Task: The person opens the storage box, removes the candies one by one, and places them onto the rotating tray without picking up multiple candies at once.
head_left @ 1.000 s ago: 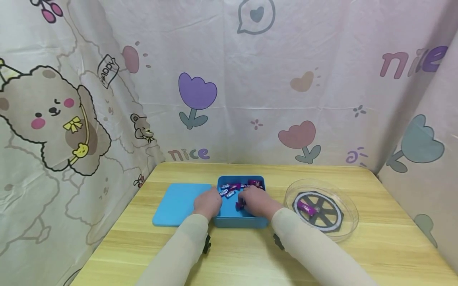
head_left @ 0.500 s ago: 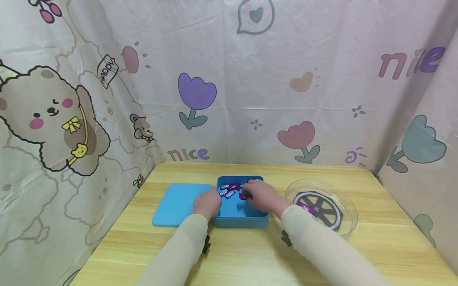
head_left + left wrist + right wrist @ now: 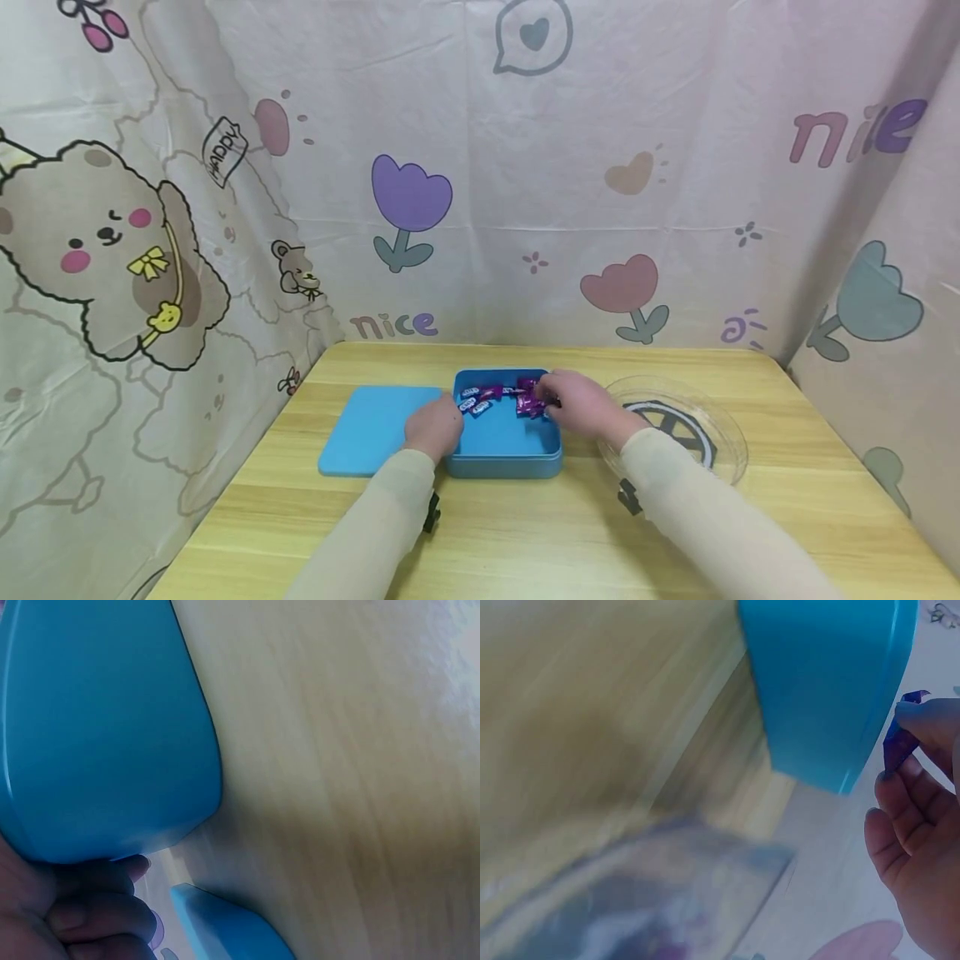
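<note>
In the head view a blue box (image 3: 504,468) stands in the middle of the table, its top uncovered. Several small candies (image 3: 482,407) in purple and blue wrappers lie along its back and left side. My left hand (image 3: 435,427) grips the box at its left wall; in the left wrist view its fingers (image 3: 105,915) are curled against the box's side. Over the box's right rim is my right hand (image 3: 581,404). The right wrist view shows thumb and fingers pinching a dark purple wrapped candy (image 3: 901,742), beyond the rim of the box.
A flat light blue lid (image 3: 375,429) lies left of the box. On the right stands a round clear dish (image 3: 738,450) with a dark spoked pattern, partly behind the right forearm. A printed cloth (image 3: 495,275) hangs around the wooden table (image 3: 517,542).
My right hand has moved from the middle of the box to its right rim, uncovering purple candies at the back right. My left hand has stayed at the left wall.
</note>
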The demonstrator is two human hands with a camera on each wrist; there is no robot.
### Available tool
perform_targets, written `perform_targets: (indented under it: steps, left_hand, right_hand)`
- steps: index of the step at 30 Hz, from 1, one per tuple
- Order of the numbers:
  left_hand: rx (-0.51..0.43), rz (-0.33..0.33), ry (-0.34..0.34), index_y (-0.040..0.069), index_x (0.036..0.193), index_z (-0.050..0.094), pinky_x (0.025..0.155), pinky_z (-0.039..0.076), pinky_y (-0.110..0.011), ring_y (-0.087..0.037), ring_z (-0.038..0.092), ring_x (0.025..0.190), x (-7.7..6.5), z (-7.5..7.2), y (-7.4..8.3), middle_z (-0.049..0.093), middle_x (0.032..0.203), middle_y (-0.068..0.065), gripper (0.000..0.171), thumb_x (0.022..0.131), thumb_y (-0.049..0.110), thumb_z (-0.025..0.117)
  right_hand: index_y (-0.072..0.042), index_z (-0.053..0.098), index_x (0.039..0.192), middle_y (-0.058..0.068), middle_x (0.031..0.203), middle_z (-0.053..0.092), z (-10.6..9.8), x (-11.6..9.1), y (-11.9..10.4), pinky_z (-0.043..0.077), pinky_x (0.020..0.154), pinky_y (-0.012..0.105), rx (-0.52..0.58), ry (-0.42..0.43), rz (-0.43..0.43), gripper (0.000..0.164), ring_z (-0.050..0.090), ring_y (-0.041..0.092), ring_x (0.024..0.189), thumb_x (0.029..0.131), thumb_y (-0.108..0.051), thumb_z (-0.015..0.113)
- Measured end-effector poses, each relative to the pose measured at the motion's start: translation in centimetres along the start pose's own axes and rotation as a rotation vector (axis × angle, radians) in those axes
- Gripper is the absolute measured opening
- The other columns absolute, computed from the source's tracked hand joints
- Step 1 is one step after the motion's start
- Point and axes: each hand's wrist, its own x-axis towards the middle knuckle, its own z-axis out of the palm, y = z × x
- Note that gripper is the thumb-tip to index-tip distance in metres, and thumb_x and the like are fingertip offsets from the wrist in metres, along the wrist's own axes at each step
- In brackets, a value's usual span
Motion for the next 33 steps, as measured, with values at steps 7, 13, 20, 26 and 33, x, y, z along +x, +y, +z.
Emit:
perform_targets:
  steps: [7,13,20,26,33]
  left_hand:
    - [0.011,0.007,-0.007,-0.005,0.145,0.048,0.075,0.058,-0.051,-0.026,0.060,0.088,-0.1,0.0,0.1,0.064,0.129,-0.020,0.046,0.104,0.017,0.050]
    - [-0.015,0.002,-0.012,-0.005,0.145,0.048,0.076,0.058,-0.050,-0.027,0.059,0.088,-0.3,-0.2,0.1,0.063,0.129,-0.020,0.046,0.104,0.017,0.051]
    - [-0.032,-0.010,-0.013,-0.004,0.148,0.045,0.083,0.056,-0.054,-0.029,0.060,0.099,-0.5,-0.4,0.0,0.058,0.139,-0.020,0.049,0.105,0.019,0.048]
    - [-0.037,-0.004,0.002,-0.004,0.148,0.046,0.083,0.056,-0.053,-0.029,0.061,0.101,-0.4,-0.4,-0.1,0.059,0.138,-0.020,0.049,0.105,0.019,0.045]
    - [-0.028,-0.003,-0.002,-0.004,0.148,0.046,0.082,0.057,-0.052,-0.028,0.060,0.095,-0.4,-0.3,0.0,0.060,0.137,-0.020,0.049,0.106,0.021,0.046]
  right_hand:
    - [-0.017,0.069,0.104,-0.006,0.097,0.062,-0.5,-1.2,2.4,0.054,0.084,0.038,-0.015,0.005,-0.002,0.015,0.058,0.015,0.088,0.090,-0.010,0.071]
    - [-0.016,0.066,0.100,-0.003,0.097,0.063,-1.0,-2.4,4.1,0.054,0.084,0.043,-0.036,0.020,-0.002,0.013,0.060,0.017,0.088,0.090,-0.008,0.071]
    - [-0.015,0.065,0.100,-0.003,0.097,0.063,-1.4,-3.5,5.8,0.053,0.084,0.044,-0.036,0.005,0.044,0.014,0.058,0.017,0.086,0.090,-0.008,0.071]
    - [-0.013,0.064,0.097,-0.002,0.091,0.061,-1.6,-4.5,7.1,0.051,0.079,0.044,-0.034,0.009,0.063,0.013,0.056,0.018,0.083,0.088,-0.006,0.070]
    - [-0.012,0.062,0.097,-0.001,0.088,0.060,-1.7,-5.6,9.0,0.052,0.076,0.041,0.005,0.010,0.135,0.016,0.056,0.015,0.077,0.086,-0.004,0.070]
